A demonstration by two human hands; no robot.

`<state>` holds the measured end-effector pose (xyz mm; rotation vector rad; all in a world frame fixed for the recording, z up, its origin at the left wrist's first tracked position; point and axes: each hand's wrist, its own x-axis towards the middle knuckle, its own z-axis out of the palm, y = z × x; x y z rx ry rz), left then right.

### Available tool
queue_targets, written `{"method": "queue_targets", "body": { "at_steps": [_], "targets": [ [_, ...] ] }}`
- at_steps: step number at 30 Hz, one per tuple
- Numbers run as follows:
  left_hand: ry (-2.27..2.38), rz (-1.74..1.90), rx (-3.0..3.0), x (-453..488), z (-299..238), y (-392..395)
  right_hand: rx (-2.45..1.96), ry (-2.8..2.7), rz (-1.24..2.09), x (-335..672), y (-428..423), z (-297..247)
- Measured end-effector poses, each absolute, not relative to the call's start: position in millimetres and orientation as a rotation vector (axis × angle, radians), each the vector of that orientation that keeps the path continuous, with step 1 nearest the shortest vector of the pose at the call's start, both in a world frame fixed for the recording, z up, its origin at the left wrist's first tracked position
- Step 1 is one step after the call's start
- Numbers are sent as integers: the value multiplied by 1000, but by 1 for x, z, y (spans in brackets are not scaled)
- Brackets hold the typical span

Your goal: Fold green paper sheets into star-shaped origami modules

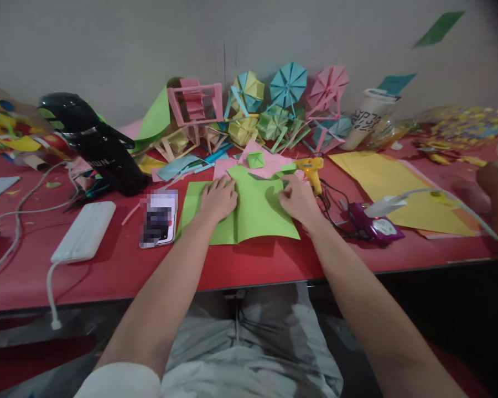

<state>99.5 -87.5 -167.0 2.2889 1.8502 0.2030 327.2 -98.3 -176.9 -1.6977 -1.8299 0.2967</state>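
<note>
A green sheet of paper [261, 215] with a crease down its middle lies on the red table in front of me. Its right half lifts a little from the tabletop. My left hand [219, 198] rests flat on the left half near the crease, fingers extended. At the right edge, my right hand [297, 198] has its thumb and fingers closed on the sheet. Just beyond the paper are pink paper pieces [265, 157] and a small folded green square [256, 160]. A yellow glue gun [312, 172] stands beyond my right hand.
A phone [160, 218], white power bank [84, 232] and black bottle [103, 149] are on the left. To the right sit a purple power socket [375, 225], yellow paper sheets [402, 190] and a white cup [367, 119]. Folded paper wheels [288, 85] line the wall.
</note>
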Motion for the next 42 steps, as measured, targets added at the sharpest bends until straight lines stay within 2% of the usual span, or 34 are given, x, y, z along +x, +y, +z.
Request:
{"method": "queue_targets", "body": {
  "at_steps": [26,34,42],
  "targets": [
    [1864,242,2281,99,-169,-88,-1588,-1716,382,332,-102,-183],
    [1940,357,2301,98,-166,-91,-1547,-1556,577,331,-99,-180],
    [1861,327,2332,92,-166,-92,-1481,-1527,615,334,-94,-183]
  ]
}}
